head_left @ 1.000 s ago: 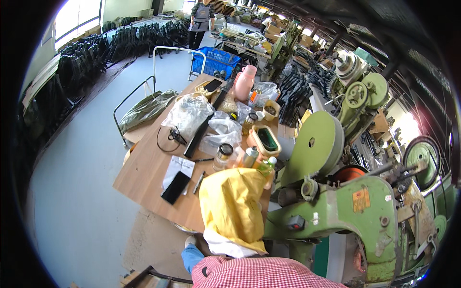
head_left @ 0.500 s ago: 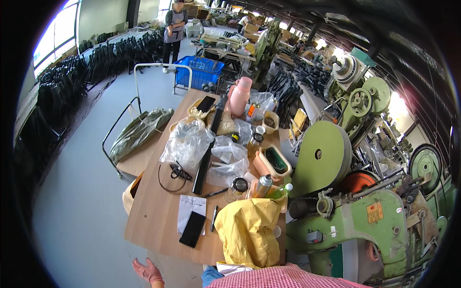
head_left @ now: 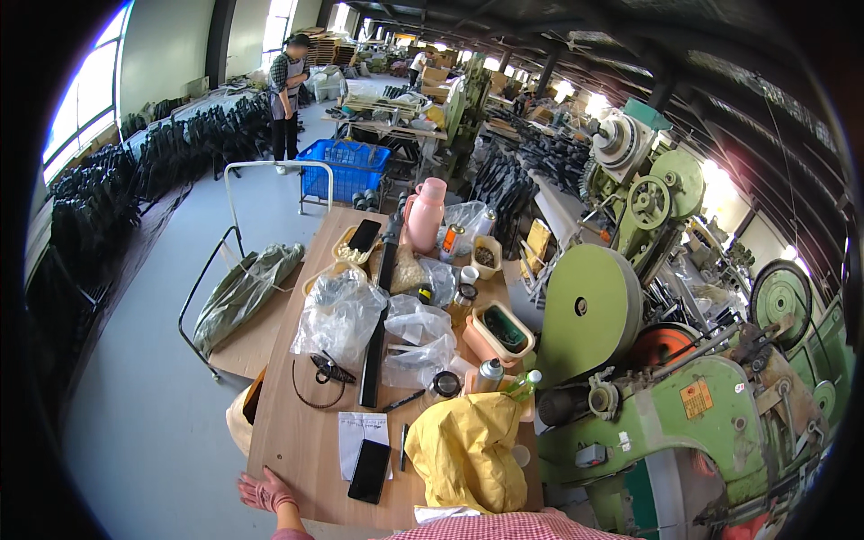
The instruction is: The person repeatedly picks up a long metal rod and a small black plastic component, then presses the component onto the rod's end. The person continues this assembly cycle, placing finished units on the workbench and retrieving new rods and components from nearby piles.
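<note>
My left hand (head_left: 267,492), which looks to be in a pinkish glove, is at the near left corner of a wooden table (head_left: 301,441). Its fingers are stretched out and seem to rest on the table edge. Nothing shows in it. The things closest to that hand are a black phone (head_left: 369,471) and a handwritten sheet of paper (head_left: 354,434), partly under the phone. Beside them lies a pen (head_left: 403,447). A crumpled yellow cloth (head_left: 466,450) is in front of my checked garment. My right hand is out of sight.
Plastic bags (head_left: 337,315), a long black bar (head_left: 373,355), a pink thermos (head_left: 425,216) and a pink container (head_left: 495,337) crowd the table. Green machinery (head_left: 643,414) stands close on the right, a cart (head_left: 243,337) on the left. A person (head_left: 283,94) stands far off.
My left hand has moved from beside the table to its near left corner. The view has shifted, showing more of the near table. The distant person has changed posture.
</note>
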### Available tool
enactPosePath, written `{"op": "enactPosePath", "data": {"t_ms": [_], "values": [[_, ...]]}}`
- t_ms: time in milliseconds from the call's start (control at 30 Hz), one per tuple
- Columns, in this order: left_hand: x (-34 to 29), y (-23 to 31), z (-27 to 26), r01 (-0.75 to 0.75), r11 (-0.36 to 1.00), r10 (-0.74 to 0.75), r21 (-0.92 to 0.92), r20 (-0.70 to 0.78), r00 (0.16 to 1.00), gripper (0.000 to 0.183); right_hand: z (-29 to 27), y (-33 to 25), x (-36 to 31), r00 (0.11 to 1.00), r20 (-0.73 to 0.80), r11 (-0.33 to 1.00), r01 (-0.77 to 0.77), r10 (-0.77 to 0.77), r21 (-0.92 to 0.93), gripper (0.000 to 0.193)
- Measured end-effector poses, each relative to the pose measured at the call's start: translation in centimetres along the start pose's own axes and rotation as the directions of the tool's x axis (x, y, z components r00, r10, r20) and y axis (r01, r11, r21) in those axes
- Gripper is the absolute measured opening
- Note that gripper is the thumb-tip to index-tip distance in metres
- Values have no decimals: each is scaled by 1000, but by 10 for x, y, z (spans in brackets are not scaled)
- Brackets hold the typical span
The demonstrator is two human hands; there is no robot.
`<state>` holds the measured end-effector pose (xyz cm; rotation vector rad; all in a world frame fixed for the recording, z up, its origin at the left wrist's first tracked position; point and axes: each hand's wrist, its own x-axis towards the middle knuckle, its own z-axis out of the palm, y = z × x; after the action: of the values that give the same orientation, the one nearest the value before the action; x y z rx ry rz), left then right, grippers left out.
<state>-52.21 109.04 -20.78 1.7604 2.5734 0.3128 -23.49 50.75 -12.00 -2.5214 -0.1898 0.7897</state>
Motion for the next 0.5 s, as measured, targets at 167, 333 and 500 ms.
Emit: {"op": "enactPosePath", "data": {"t_ms": [167,333,500], "values": [[1,18,-15,77,993,-84,89,76,994,66,-4,-42,9,917,19,917,-399,398,26,33],[0,20,-17,82,989,-89,124,50,995,64,6,-71,13,915,-8,912,-401,403,84,34],[0,19,-16,66,994,-70,86,50,996,65,12,-73,0,932,-37,929,-357,361,97,35]]}}
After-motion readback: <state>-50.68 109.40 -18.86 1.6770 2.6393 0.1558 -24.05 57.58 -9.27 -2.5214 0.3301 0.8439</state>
